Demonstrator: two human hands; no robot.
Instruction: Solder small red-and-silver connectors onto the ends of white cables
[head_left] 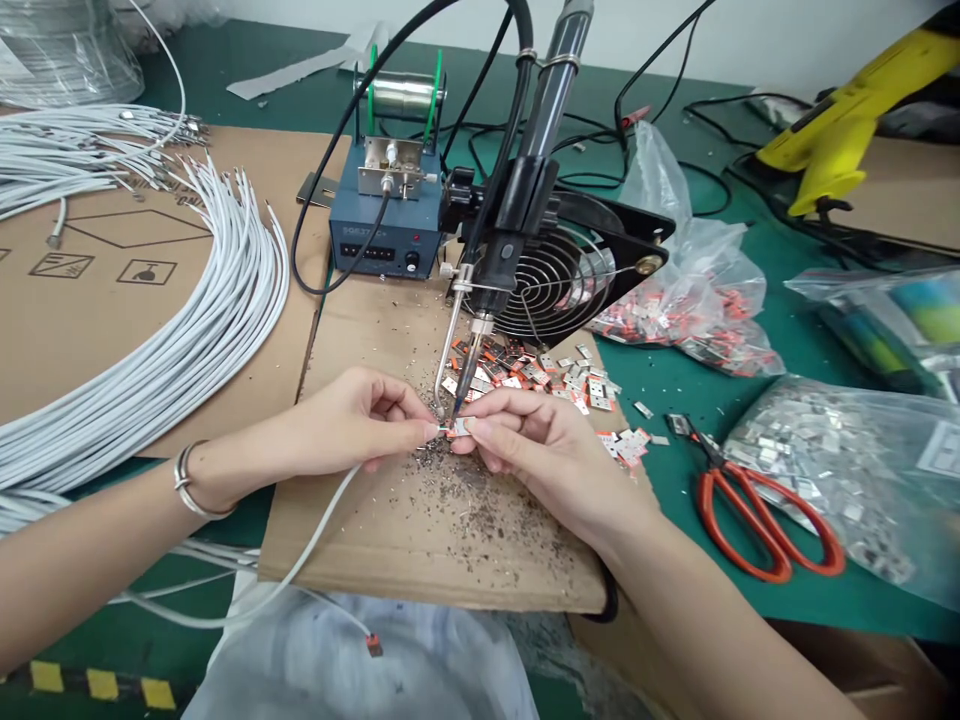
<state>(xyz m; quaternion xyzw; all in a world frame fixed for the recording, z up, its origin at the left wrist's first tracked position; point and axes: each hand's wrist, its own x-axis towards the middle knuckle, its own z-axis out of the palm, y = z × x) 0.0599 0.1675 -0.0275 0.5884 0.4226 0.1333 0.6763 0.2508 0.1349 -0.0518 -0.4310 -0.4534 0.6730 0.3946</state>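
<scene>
Between thumb and fingers, my left hand (367,425) pinches the end of a white cable (330,510), which trails down to the left. My right hand (529,440) holds a small metal-and-orange connector (460,427) against that cable end. Right above the joint is the tip of a mounted soldering iron (469,370), with a thin bent solder feed tube (442,375) beside it. Whether the tip touches the connector cannot be made out. Behind my right hand lies a pile of loose orange and silver connectors (536,372) on the cardboard (360,540).
A blue solder feeder (386,225) carries a solder spool (405,95); a black fan (555,275) stands beside it. White cable bundles (225,330) lie left. On the right are red-handled scissors (772,520), bags of connectors (690,300) and metal parts (832,470), and a yellow tool (840,140).
</scene>
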